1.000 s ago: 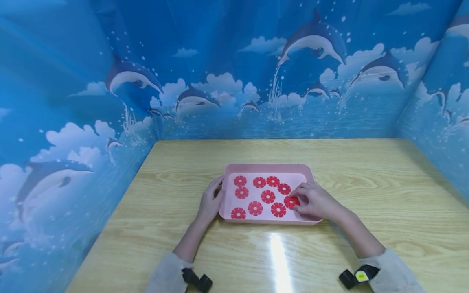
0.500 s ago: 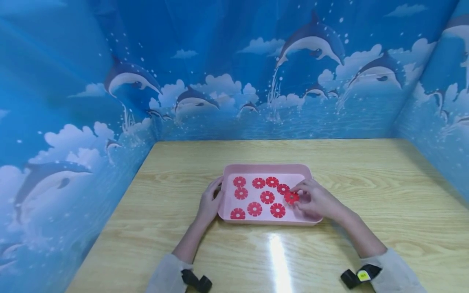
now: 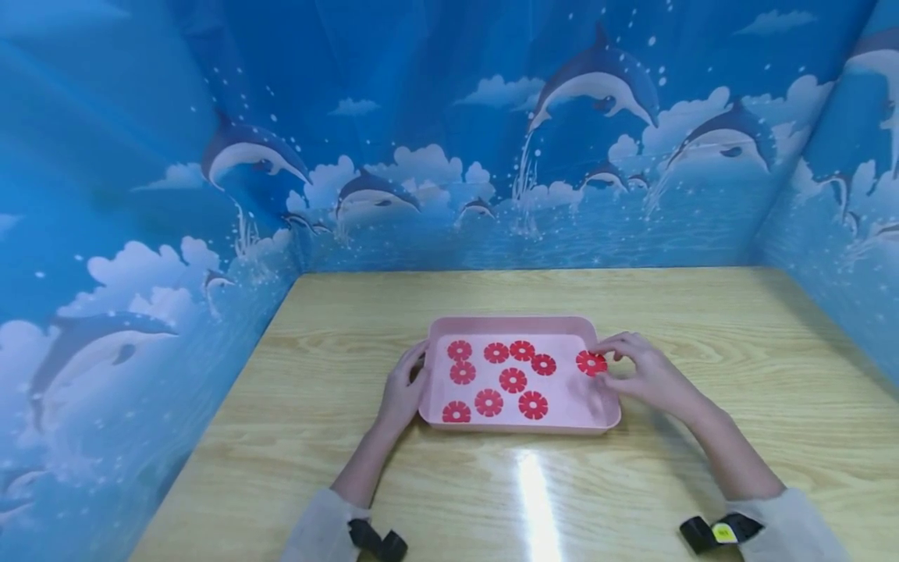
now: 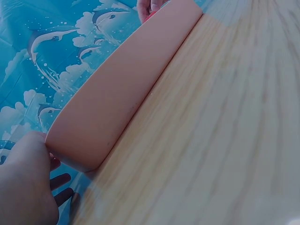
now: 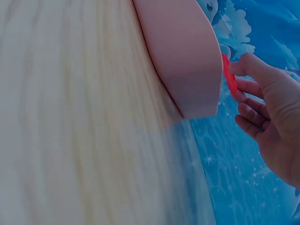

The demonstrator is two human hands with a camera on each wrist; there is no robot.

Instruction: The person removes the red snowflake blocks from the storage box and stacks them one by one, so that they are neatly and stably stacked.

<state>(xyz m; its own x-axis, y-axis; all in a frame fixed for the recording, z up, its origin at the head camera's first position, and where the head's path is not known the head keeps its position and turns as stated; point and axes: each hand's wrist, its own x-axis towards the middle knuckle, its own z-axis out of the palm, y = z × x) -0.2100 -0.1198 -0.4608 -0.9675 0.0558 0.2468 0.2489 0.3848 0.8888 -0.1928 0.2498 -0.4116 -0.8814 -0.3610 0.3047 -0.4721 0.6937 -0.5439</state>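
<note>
Red notched disc (image 3: pixel 591 361) is up at 3 o'clock of the tray (image 3: pixel 569 394), overlapping its rim in my head view; whether it touches the rim, I can't tell. Right hand (image 3: pixel 644 378) comes in from about 4 o'clock, thumb and index clamped on the disc; my right wrist feed has it nearly edge-on just past the tray wall, the other fingers loosely bent below. Nine other red discs (image 3: pixel 520 380) lie on the pale pink tray floor: one near centre, one at 5 o'clock, one between 7 and 8, one at 8 with its near edge hidden by the wall, a close pair stacked from 9 to 10, then 11, 12 and 2, the last two right beside each other. Left hand (image 3: pixel 403 390) rests on the outside of the tray's 9 o'clock wall, thumb and fingers apart. Under it all I get a wood-grain table (image 3: pixel 337 375), with a bright glare streak (image 3: pixel 537 507) at 6 o'clock, well apart from the tray. Pale sleeves (image 3: pixel 794 523) at 5 and 7, each with a black wrist device (image 3: pixel 378 540); the right one shows a yellow label (image 3: pixel 724 533). Blue dolphin backdrop (image 3: pixel 435 94) rises behind, 10 through 2.
</note>
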